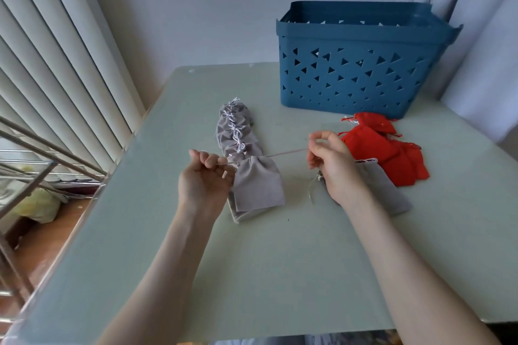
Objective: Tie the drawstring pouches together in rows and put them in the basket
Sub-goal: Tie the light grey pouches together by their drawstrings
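**STATUS: GREY ROW PART-TIED; BASKET NOT YET LOADED**

Nearest the camera, both forearms reach over the table (252, 274). The left hand (206, 179) lies palm up, fingers curled round one end of a pale drawstring (286, 152); the right hand (333, 168) pinches the other end between thumb and forefinger, the other fingers loosely bent; the cord runs taut between the two.

The near grey pouch (259, 185), its mouth gathered on that cord, sits at 3 o'clock of the left hand, touching it; the step in hand is judged to be cinching or knotting this pouch onto the row.

A loose grey pouch (386, 193) lies flat at 4 o'clock of the right hand, partly under the wrist; whether that hand also holds its cord cannot be told.

At 12 o'clock of the left hand the grey row (235, 134) extends away; several pouches are already joined by white knots.

A heap of red pouches (392, 154) lies at 3 o'clock of the right hand; whether any are tied cannot be told.

Farthest, at 1 o'clock of the right hand, stands the blue basket (350, 36), well apart from both hands; no pouch shows in it, though its interior is mostly hidden.

Left to do, by this judgement: finish the grey row; tie the red pouches; load the basket.
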A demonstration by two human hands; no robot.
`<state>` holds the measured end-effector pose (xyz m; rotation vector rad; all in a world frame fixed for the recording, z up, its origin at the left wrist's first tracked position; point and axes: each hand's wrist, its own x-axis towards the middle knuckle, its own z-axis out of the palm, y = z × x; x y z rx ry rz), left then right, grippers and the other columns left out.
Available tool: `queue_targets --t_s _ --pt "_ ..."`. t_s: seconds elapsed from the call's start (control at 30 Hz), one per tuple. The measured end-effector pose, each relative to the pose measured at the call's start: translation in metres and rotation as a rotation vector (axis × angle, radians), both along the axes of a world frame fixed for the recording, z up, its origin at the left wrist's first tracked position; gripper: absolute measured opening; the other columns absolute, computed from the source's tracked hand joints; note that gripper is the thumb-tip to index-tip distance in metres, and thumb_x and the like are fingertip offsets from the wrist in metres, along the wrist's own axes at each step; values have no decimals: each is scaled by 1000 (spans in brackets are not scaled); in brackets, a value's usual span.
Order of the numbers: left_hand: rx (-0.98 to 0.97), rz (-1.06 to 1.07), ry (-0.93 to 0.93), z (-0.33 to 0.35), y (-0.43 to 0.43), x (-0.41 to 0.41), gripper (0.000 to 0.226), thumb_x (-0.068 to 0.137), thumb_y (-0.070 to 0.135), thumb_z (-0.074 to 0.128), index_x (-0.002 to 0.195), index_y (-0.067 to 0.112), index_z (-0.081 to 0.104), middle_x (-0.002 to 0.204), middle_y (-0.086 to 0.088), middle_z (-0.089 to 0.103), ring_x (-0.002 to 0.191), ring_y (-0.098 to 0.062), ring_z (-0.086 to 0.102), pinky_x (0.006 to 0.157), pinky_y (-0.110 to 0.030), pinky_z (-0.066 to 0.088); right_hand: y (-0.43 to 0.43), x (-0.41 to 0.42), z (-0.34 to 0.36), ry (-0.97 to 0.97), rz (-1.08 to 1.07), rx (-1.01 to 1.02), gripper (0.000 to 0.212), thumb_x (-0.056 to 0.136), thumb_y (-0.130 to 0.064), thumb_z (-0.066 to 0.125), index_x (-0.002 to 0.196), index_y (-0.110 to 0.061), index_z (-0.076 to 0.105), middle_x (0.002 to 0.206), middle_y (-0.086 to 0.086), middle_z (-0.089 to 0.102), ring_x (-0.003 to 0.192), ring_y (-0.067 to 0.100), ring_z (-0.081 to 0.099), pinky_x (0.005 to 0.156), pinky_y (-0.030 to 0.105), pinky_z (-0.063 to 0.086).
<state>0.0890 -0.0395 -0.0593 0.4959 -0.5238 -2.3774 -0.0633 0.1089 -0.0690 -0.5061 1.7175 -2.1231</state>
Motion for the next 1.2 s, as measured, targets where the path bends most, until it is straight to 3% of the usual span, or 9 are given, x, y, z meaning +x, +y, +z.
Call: queue_targets --t_s 0.2,0.33,0.5,0.67,0.8,0.93,1.07,1.13,1.2 --pt "-282 -232 -84 3 12 -6 25 99 0 29 82 10 44 59 3 51 48 -5 44 45 -12 39 6 8 11 74 299 -82 13 96 -8 48 93 -12 59 63 -3 54 61 8 50 61 21 39" --pt "-344 -475 -38 6 20 3 7 91 7 40 84 7 42 51 0 47 35 -1 36 29 -8 27 10 22 21 99 618 -144 20 88 -10 46 86 -13 65 67 -1 60 64 10 53 61 19 40" --pt "-572 -721 -208 1 30 5 25 93 14 46 77 3 61 49 -3 44 35 -1 37 30 -9 30 17 27 29 146 781 -110 21 93 -11 41 96 -14 62 72 5 66 64 17 53 61 28 36" --pt "-662 -767 -372 -3 36 1 22 98 5 40 90 -3 58 73 -7 41 36 -1 31 29 -11 24 11 33 26 273 741 62 2 92 -11 45 90 -12 44 68 7 66 61 21 48 59 28 34" --pt "-821 -787 -439 5 43 4 25 98 4 39 100 5 64 57 1 52 37 -2 28 33 -11 17 8 34 25 275 600 76 13 93 -1 52 84 -10 51 64 4 59 52 18 44 56 20 39" --pt "-862 -805 -443 7 44 6 33 96 2 39 88 10 70 53 2 47 40 -5 30 35 -14 18 4 30 20 373 403 180 13 84 -14 66 76 -24 61 69 -2 48 67 9 41 62 18 34" --pt "-845 -830 -391 12 43 8 20 80 17 50 80 10 69 53 0 47 40 -8 33 35 -14 24 3 30 17 376 355 251 17 86 -12 67 75 -25 63 70 -3 49 66 6 40 63 19 33" --pt "-859 -791 -420 14 44 8 18 83 25 59 74 11 66 51 1 45 39 -8 32 35 -15 23 0 31 15 360 334 252 14 88 -14 65 78 -24 63 71 -1 52 66 6 43 63 20 36" --pt "-834 -717 -440 12 43 6 29 94 27 51 73 11 62 49 2 44 36 -6 30 34 -14 19 -3 31 14 317 278 231 7 93 -19 60 85 -19 60 71 -1 55 61 7 46 60 20 39"
